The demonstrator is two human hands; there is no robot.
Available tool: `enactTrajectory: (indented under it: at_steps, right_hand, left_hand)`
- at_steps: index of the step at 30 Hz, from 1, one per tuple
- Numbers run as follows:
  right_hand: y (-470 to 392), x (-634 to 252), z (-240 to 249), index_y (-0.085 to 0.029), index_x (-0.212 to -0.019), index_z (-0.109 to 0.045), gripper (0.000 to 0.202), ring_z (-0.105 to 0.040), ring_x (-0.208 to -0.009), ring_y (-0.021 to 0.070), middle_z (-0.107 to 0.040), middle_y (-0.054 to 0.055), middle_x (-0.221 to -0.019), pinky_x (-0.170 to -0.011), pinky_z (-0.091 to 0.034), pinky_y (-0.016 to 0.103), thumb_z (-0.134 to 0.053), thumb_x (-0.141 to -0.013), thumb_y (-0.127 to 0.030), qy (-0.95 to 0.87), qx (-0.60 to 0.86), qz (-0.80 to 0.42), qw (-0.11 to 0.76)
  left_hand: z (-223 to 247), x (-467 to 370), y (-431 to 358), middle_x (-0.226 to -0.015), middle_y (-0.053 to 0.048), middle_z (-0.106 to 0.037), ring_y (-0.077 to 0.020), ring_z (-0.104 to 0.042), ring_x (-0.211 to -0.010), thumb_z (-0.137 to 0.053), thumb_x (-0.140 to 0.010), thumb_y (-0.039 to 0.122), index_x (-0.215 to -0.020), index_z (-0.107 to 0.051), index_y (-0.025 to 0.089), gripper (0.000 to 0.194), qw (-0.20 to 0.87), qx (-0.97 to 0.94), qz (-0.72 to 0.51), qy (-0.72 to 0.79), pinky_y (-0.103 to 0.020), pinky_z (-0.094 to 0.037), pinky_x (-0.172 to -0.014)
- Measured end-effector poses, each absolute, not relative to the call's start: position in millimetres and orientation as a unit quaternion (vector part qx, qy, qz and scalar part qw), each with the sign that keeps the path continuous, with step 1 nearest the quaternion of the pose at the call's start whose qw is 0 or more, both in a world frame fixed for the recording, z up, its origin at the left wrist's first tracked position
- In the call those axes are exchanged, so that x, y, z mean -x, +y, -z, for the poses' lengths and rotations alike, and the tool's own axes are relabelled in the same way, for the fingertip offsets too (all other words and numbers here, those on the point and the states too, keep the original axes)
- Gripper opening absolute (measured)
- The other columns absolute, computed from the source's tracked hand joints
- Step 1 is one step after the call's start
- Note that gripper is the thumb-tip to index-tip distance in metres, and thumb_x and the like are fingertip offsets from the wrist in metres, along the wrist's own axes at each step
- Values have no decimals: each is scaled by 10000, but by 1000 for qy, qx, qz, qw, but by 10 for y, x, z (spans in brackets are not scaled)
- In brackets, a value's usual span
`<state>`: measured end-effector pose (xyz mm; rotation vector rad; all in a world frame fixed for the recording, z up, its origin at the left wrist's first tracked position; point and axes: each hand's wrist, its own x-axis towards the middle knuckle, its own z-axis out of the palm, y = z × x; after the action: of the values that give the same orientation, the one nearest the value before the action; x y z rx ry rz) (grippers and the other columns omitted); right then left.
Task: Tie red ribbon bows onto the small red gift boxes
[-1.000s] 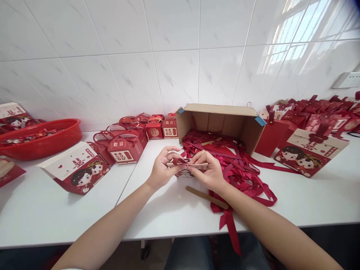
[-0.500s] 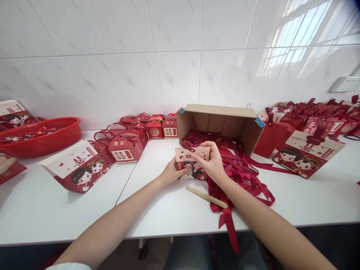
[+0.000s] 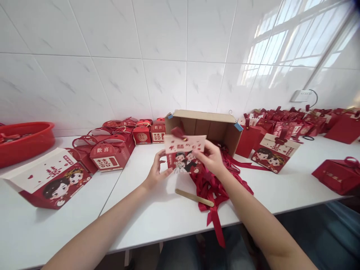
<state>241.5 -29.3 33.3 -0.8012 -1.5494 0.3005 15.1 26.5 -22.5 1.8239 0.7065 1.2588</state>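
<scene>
A small red and cream gift box with a cartoon couple and a dark red strap on top is lifted above the white table. My right hand grips its right side, thumb on the front. At the box's lower left is my left hand, its fingers apart and curved; whether it touches the box is unclear. Below them a flat beige strip lies on the table, one end on a heap of dark red ribbons. The ribbons spill from an open cardboard box behind.
Red gift boxes and a larger cartoon box stand left, near a red basin. To the right are another cartoon box, many red bags and a dark red box. The white table's front edge is near.
The view has swung to the right. My left hand has loosened from the small box and opened, while my right hand still holds it, now slightly raised.
</scene>
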Motion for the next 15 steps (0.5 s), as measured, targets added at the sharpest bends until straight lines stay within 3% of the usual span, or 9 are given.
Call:
enactTrajectory:
  at_steps: [3, 5, 7, 11, 15]
  right_hand:
    - [-573, -2721, -478, -205, -825, -627, 174, -622, -707, 169, -663, 22, -801, -641, -502, 300, -666, -801, -373, -549, 380, -84, 740]
    - [-792, -3078, -485, -192, -732, -605, 225, -608, -687, 160, -639, 12, -745, -654, -497, 301, -707, -757, -390, -453, 413, 14, 790]
    - [-996, -3529, -409, -186, -788, -625, 258, -608, -739, 180, -643, 25, -795, -692, -497, 331, -719, -730, -420, -353, 462, 111, 806]
    - [-1203, -4413, -67, -201, -823, -600, 343, -595, -791, 220, -632, 45, -842, -758, -494, 393, -655, -730, -526, -242, 613, 189, 728]
    - [-1126, -4853, 317, -185, -810, -576, 400, -581, -687, 205, -621, 40, -764, -652, -499, 368, -585, -717, -574, -264, 714, 112, 639]
  left_hand:
    - [265, -155, 300, -1324, -146, -431, -285, -399, -1243, -575, -780, 533, -1299, -343, 218, 649, 372, -743, -462, 310, -460, -364, -980]
    - [295, -182, 311, -1317, -139, -414, -275, -389, -1239, -528, -824, 499, -1294, -319, 233, 579, 369, -747, -432, 345, -472, -343, -989]
    - [326, -219, 316, -1315, -122, -404, -264, -377, -1246, -538, -829, 462, -1285, -307, 262, 549, 367, -750, -411, 365, -469, -337, -995]
    - [376, -263, 342, -1332, -108, -387, -260, -376, -1244, -571, -805, 445, -1268, -307, 285, 557, 367, -757, -392, 372, -475, -344, -1000]
    - [406, -257, 380, -1314, -109, -395, -260, -392, -1224, -590, -787, 440, -1266, -301, 278, 582, 367, -759, -390, 371, -482, -360, -987]
